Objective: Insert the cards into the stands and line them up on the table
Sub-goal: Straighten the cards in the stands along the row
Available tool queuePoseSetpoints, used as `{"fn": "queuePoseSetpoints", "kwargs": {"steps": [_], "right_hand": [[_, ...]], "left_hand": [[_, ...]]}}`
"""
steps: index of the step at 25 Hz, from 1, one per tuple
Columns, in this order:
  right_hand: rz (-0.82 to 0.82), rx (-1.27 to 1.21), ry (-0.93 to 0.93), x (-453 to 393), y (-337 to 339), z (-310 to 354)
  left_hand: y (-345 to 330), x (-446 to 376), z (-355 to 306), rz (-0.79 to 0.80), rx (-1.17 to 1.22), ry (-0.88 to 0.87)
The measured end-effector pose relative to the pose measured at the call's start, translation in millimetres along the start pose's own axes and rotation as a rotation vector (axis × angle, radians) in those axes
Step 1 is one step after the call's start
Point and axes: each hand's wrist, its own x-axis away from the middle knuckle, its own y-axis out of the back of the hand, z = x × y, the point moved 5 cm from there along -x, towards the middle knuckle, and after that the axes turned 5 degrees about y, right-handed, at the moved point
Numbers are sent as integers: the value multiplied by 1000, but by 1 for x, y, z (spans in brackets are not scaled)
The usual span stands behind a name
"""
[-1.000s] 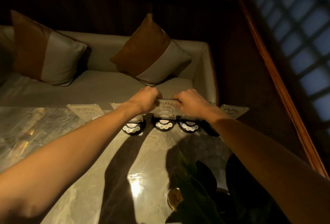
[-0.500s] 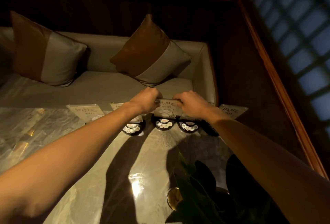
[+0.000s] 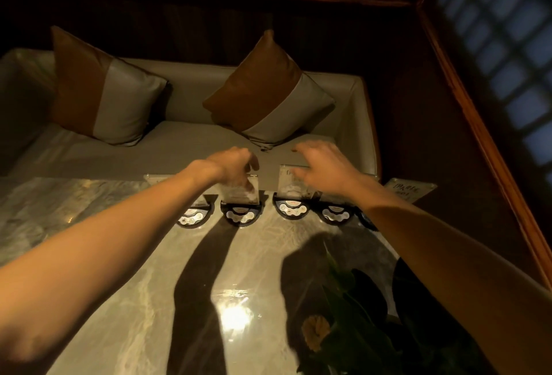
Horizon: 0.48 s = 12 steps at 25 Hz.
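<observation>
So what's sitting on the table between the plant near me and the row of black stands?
Nothing: the head view shows bare marble table between the plant and the stands, with only arm shadows and a light reflection across it.

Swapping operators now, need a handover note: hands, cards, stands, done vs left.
Left hand: fingers closed on the top of an upright card in its stand.
Right hand: open, fingers spread over the next upright card in its stand; grip unclear.
Row of black stands runs along the table's far edge; two more flank these.
One loose card lies flat at far right.
Left: seat remaining cards, straighten the row.
</observation>
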Motion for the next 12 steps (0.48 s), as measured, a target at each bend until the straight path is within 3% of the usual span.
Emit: {"fn": "queuePoseSetpoints", "kwargs": {"steps": [6,12], "right_hand": [[197,28,121,-38,-30,76],[123,-25,66,-53,-40,75]], "left_hand": [[-10,17,40,-117,-132,29],[-11,24,55,-257,-19,4]]}}
